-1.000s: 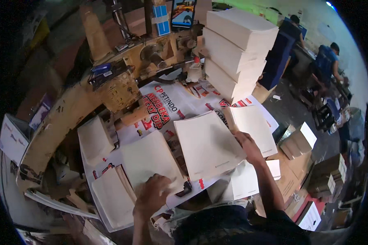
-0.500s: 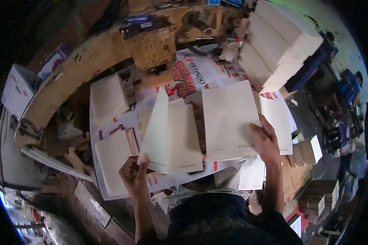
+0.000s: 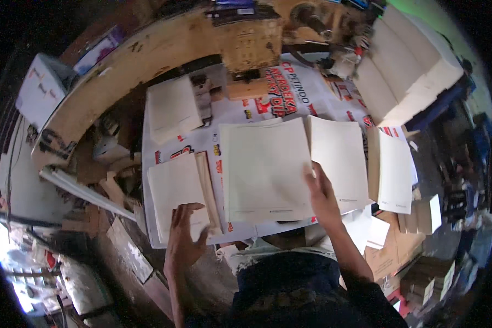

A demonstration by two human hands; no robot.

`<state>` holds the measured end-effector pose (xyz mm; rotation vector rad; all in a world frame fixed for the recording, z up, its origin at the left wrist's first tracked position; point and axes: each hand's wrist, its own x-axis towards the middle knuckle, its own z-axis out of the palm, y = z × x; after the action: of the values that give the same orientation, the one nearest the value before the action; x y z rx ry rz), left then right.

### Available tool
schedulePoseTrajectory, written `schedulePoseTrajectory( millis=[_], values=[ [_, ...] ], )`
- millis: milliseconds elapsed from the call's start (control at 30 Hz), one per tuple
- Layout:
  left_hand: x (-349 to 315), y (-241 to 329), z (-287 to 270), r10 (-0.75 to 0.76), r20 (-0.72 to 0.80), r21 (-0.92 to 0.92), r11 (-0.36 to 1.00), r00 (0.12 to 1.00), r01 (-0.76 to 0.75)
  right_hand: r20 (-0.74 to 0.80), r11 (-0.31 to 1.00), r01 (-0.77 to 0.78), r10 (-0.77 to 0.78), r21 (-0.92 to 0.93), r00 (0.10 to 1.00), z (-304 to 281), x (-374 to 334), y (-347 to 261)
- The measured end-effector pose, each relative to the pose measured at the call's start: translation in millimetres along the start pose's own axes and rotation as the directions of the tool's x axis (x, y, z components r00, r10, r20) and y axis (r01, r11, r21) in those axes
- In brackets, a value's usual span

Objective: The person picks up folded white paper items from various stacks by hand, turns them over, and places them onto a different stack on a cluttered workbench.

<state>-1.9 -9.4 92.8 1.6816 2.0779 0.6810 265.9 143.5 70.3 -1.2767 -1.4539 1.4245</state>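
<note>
A pile of off-white paper sheets lies on the table in front of me, with a faint line of print along its near edge. My right hand is at the pile's right edge, thumb and fingers pinching the top sheet there. My left hand is open over the near end of a lower-left paper stack, thumb apart from the fingers and nothing held. Another paper pile sits just right of the middle one, and a further fanned pile lies beyond it.
A printed white sheet covers the table. One more paper stack lies at the far left, near a wooden block. A tall paper stack stands back right. Cardboard boxes are on the floor at right.
My left hand has let go of a lifted sheet and moved to the lower-left stack. My right hand has brought its sheet left onto the middle pile. The view has shifted.
</note>
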Motion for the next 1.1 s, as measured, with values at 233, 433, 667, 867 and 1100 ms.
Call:
schedulePoseTrajectory(
  millis=[233, 433, 667, 867, 1100],
  values=[
    [36, 64, 8, -0.118, -0.447, -0.493, 0.86, 0.887, -0.134, 0.116, 0.952, 0.237, -0.262, 0.192, 0.958, -7, -12, -22],
    [44, 87, 42, -0.075, 0.133, -0.961, 0.233, 0.988, 0.147, 0.351, 0.947, 0.016, -0.135, 0.32, 0.926, -48, -35, -80],
    [61, 108, 64, -0.218, -0.064, -0.974, 0.225, 0.974, -0.014, 0.037, 0.664, 0.614, -0.666, -0.427, 0.745, -122, 51, -110],
    [69, 93, 111, -0.234, 0.104, -0.988, 0.087, 0.967, 0.128, 0.247, -0.034, 0.601, -0.929, -0.798, 0.276, -233, 207, -178],
    [70, 81, 119, -0.179, 0.067, -0.995, 0.068, 0.982, 0.08, 0.34, -0.119, 0.519, -0.871, -0.846, 0.355, -257, 291, -207]
  ],
)
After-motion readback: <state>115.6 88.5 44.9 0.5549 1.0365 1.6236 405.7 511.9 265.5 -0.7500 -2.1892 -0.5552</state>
